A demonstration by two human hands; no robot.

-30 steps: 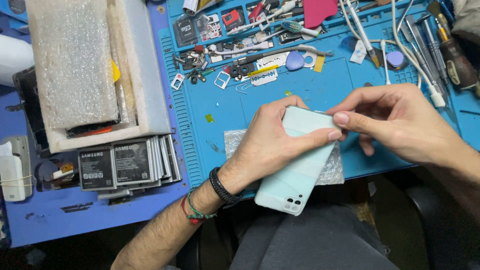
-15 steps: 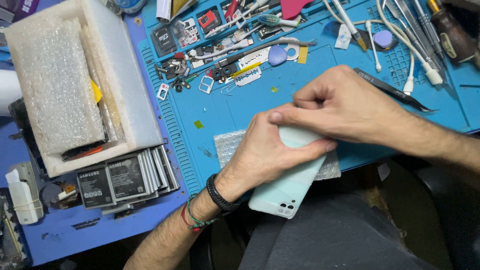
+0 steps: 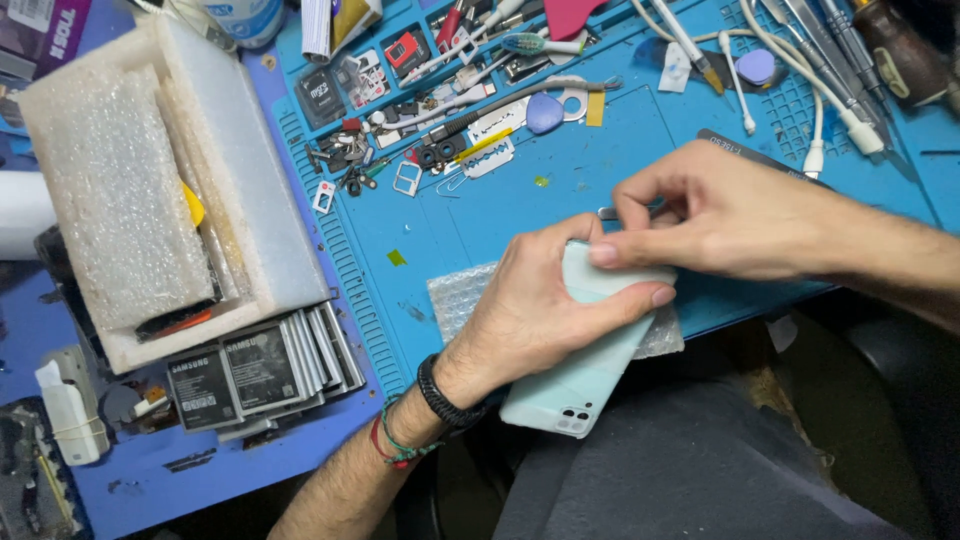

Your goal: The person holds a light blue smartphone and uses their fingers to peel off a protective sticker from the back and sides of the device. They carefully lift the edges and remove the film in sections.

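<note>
My left hand (image 3: 545, 310) wraps over a pale mint-green phone (image 3: 572, 385) lying back side up, its camera corner hanging past the near edge of the blue work mat (image 3: 470, 225). My right hand (image 3: 720, 220) rests at the phone's far end, its thumb pressed on the top edge and its fingertips pinched together around something small and thin that I cannot make out. Under the phone lies a piece of bubble wrap (image 3: 458, 295).
A white foam box (image 3: 230, 190) lined with bubble wrap stands at the left, with a row of phone batteries (image 3: 255, 365) in front of it. Small parts, picks, tweezers, screwdrivers and a white cable (image 3: 815, 110) crowd the mat's far side.
My right hand has slid left along the phone's top edge and curled its fingers into a pinch. The left hand keeps its hold. The view has shifted, so everything sits lower in the picture.
</note>
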